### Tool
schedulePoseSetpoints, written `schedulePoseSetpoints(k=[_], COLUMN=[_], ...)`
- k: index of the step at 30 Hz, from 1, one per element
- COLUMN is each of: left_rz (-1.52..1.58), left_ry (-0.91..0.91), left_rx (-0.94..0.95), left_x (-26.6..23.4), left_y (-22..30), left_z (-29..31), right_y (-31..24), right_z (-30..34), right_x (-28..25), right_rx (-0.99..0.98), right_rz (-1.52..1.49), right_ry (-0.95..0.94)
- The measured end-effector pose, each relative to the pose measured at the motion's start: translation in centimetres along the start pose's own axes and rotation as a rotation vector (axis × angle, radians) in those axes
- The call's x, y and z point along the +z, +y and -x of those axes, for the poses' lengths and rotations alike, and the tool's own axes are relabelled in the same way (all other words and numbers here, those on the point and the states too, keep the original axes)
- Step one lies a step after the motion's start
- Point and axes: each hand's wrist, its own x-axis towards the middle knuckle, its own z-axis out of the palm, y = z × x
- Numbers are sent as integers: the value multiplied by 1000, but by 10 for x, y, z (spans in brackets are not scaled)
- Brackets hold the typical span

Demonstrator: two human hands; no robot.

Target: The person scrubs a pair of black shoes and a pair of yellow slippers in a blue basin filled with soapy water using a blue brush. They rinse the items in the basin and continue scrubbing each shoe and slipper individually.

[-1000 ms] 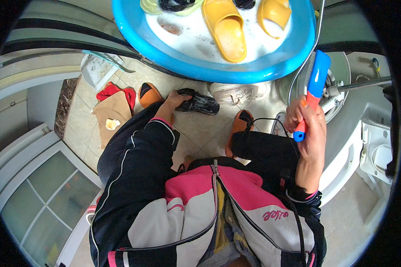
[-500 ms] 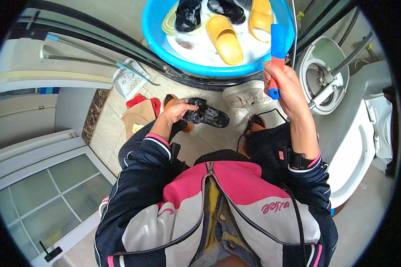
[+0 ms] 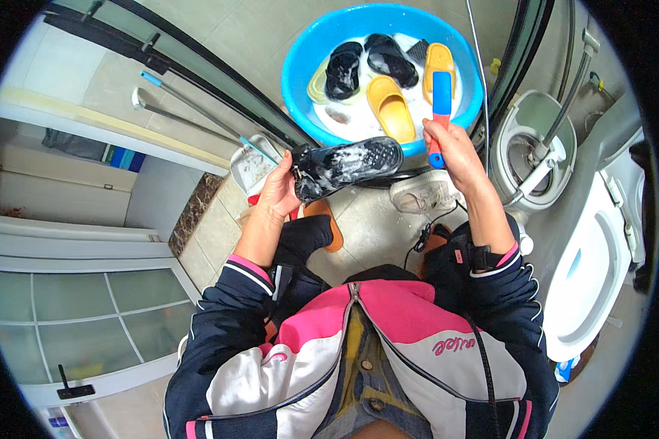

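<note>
One soapy black slipper point(image 3: 350, 162) at the near rim of the blue tub point(image 3: 294, 88) — contact unclear. Left grip point(image 3: 279, 192) clasps one end of it. One brush point(image 3: 441, 89) by the tub's near right edge, right grip point(image 3: 457, 155) wrapped round it. Possible trouble: soapy slickness plus a loose left hold — slipper could drop onto the white shoe point(image 3: 421, 194) fronting the tub.

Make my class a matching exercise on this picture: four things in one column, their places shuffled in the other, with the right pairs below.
Things:
1. Brush
2. Black slipper nearest the person
3. Yellow slippers
4. White footwear

Places:
A. In the blue basin
B. On the floor
C. In the right hand
D. In the left hand

Pairs: 1-C, 2-D, 3-A, 4-B
</note>
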Motion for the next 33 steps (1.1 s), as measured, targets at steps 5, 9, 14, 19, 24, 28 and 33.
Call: schedulePoseSetpoints(k=[5, 9, 14, 19, 24, 28, 33], left_rz=[13, 8, -250, -441, -654, -763, -830], left_ry=[-12, -21, -48, -46, -50, -34, -55], left_rx=[90, 55, 229, 361, 414, 411, 519], left_x=[19, 30, 42, 56, 62, 58, 50], left_y=[19, 20, 5, -3, -19, -20, -18], left_z=[-17, -40, -78, -103, -129, -136, -140], right_y=[-2, 8, 13, 0, -3, 21, 23], right_z=[1, -3, -13, -32, -75, -98, -113], right_x=[5, 1, -9, -19, 1, 14, 26], right_rx=[11, 23, 65, 135, -155, -153, -238], right_rz=[27, 59, 93, 129, 386, 402, 717], right_ry=[1, 51, 134, 226, 297, 202, 219])
